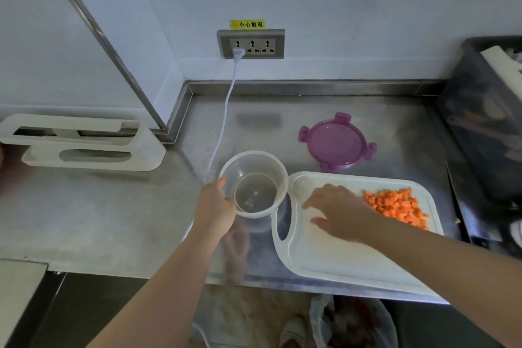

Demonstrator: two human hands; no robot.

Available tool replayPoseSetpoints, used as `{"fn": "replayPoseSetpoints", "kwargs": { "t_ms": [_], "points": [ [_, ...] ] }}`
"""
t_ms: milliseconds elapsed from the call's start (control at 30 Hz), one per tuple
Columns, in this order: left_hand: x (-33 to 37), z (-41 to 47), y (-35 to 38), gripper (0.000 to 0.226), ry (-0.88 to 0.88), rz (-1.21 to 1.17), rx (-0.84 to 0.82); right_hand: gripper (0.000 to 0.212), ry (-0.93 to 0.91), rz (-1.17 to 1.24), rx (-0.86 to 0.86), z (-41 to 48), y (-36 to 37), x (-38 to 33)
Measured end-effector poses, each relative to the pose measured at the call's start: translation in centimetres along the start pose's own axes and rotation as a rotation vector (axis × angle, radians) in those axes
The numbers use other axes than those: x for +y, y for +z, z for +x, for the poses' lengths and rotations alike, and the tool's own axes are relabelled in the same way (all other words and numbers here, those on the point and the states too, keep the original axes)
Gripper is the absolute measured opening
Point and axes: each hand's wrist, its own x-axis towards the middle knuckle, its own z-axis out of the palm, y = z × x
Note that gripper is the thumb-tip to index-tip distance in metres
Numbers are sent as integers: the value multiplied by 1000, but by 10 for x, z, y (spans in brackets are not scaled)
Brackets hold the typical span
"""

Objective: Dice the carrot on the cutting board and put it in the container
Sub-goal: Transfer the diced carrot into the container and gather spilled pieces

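Note:
A pile of diced carrot [397,205] lies at the far right of the white cutting board [333,257]. Just left of the board stands a clear round container [254,186] with nothing in it. My left hand [214,203] grips its left rim, thumb over the edge. My right hand [336,212] hovers over the middle of the board with fingers spread, holding nothing, a little left of the carrot pile.
A purple lid [336,142] lies behind the board. A white cable [223,121] runs from the wall socket [251,44] down past the container. A white rack [82,141] sits at left, a dark bin [488,121] at right. The counter's front edge is close below the board.

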Motion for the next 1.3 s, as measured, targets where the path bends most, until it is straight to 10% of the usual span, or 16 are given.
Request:
{"fn": "replayPoseSetpoints", "kwargs": {
  "t_ms": [200,367,667,800,967,1300],
  "points": [
    [-2,-16,3,22,-30,-37,75,62,-114,-61,-30,-26,35,-52],
    [-7,-17,8,63,-45,-84,55,59,-146,-195,1,-27,40,-56],
    [-1,-44,18,50,48,-222,50,44,-156,-126,-74,-71,45,-53],
    [-2,-78,31,25,28,-271,222,30,130,228,100,-91,41,-29],
    [4,-112,74,7,-30,-132,-131,16,673,630,417,-119,55,37],
    [-6,-158,107,24,-476,-349,-532,56,939,559,145,-157,68,92]
  ]
}}
